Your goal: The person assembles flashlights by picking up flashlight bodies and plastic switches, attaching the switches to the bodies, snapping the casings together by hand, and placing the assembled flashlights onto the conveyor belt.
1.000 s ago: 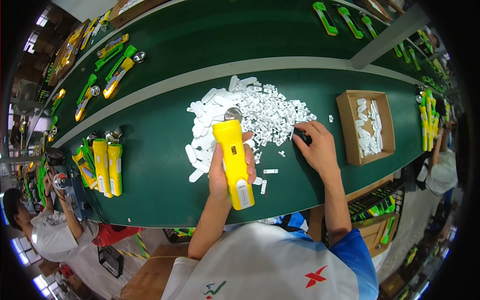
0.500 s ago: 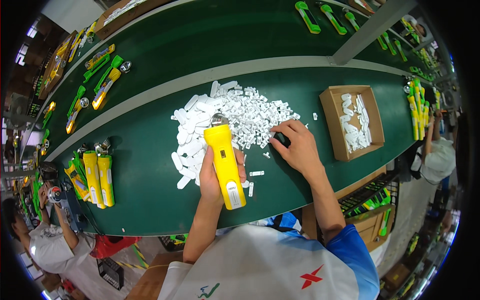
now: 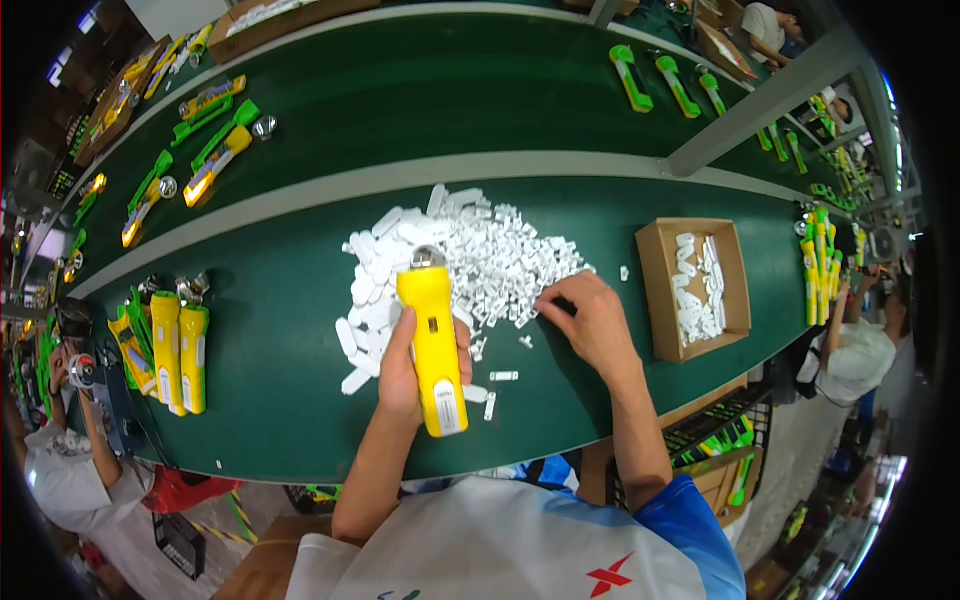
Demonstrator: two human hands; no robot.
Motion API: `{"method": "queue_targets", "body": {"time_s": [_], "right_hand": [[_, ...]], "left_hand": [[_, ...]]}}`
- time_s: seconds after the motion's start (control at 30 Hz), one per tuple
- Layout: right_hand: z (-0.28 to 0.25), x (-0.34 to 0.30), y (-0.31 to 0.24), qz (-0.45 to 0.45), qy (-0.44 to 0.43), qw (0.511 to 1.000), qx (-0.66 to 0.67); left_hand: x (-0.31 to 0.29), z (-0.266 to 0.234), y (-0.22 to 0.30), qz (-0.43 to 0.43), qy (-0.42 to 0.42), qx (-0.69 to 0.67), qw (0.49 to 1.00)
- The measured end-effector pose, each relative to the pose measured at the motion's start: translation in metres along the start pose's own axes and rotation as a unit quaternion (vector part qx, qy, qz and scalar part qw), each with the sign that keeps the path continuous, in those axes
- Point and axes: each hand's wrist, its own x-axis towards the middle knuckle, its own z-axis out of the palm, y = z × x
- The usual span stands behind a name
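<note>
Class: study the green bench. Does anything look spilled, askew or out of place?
Yes. A few white parts lie strayed from the white pile, near the yellow torch in the left hand. One more lies alone beside the cardboard box.

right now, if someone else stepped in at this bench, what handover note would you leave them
Left hand: grips the yellow flashlight body upright over the green table, metal head end pointing away.
Right hand: fingertips down at the right edge of the pile of small white plastic parts, picking at it; whether it holds a piece cannot be told.
Nearby: cardboard box of white parts to the right, finished yellow flashlights standing by on the left.
Done: body in hand. Left: no white part is on it yet.
</note>
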Motion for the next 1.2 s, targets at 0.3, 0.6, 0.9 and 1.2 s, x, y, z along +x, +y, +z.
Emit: {"method": "queue_targets", "body": {"time_s": [0.3,0.6,0.9,1.2], "right_hand": [[0.012,0.015,0.011,0.053,-0.015,0.997,0.051],[0.014,0.001,-0.044,-0.046,0.033,0.912,0.406],[0.046,0.010,-0.086,0.040,-0.021,0.846,0.530],[0.050,0.013,-0.084,0.069,-0.024,0.849,0.523]], "left_hand": [[0.021,-0.012,0.021,0.052,-0.057,0.040,0.996],[0.014,-0.021,0.005,0.072,-0.076,0.082,0.991],[0.003,-0.010,-0.001,0.064,-0.060,0.126,0.988],[-0.002,0.010,0.002,0.069,0.019,0.196,0.978]]}}
